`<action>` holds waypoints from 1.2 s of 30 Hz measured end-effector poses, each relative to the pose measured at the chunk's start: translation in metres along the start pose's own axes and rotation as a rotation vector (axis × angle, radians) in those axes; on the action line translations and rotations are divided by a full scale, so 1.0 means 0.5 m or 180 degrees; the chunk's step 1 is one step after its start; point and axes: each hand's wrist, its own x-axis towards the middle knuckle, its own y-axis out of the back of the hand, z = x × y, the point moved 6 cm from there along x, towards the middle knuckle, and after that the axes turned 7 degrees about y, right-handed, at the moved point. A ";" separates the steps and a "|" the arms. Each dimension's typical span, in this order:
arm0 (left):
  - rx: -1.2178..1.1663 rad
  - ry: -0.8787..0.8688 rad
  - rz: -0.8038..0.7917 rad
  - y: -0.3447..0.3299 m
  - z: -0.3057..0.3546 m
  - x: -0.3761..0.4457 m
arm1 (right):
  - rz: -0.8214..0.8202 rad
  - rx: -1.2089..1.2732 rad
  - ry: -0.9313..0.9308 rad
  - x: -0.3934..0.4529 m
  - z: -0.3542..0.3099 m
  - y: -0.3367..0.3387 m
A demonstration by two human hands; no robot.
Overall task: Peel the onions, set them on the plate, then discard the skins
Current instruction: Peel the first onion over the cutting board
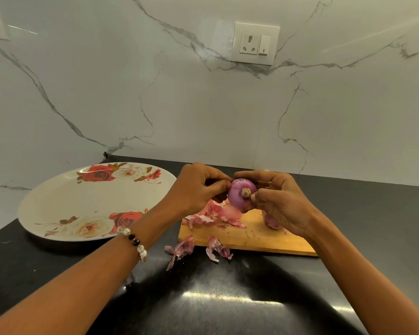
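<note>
I hold a purple onion (238,195) in the air above a wooden cutting board (252,238), its root end turned toward me. My right hand (278,201) grips it from the right, thumb beside the root. The fingertips of my left hand (198,187) pinch at the onion's left side. Pink onion skins (215,217) lie piled on the board under my hands. Another onion (272,222) sits on the board, mostly hidden behind my right hand. A white plate with a rose pattern (58,201) lies to the left with nothing on it.
Two loose skin pieces (179,249) (217,249) lie on the black counter (203,298) just in front of the board. A marble wall with a socket (254,43) rises behind the counter.
</note>
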 end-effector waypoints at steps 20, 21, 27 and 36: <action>-0.0502 0.0167 0.0557 0.000 -0.018 -0.002 | -0.0010 0.0439 0.0093 0.002 0.004 -0.004; -0.0663 0.0269 0.0542 -0.001 -0.023 0.000 | 0.0008 0.0531 0.0106 0.003 0.003 -0.002; -0.1102 0.0858 0.0515 -0.005 -0.048 -0.003 | 0.0120 0.1011 0.0206 0.007 0.001 0.011; -0.0232 0.0698 0.0319 -0.011 -0.028 -0.007 | 0.0557 0.0809 0.0077 0.012 0.008 0.036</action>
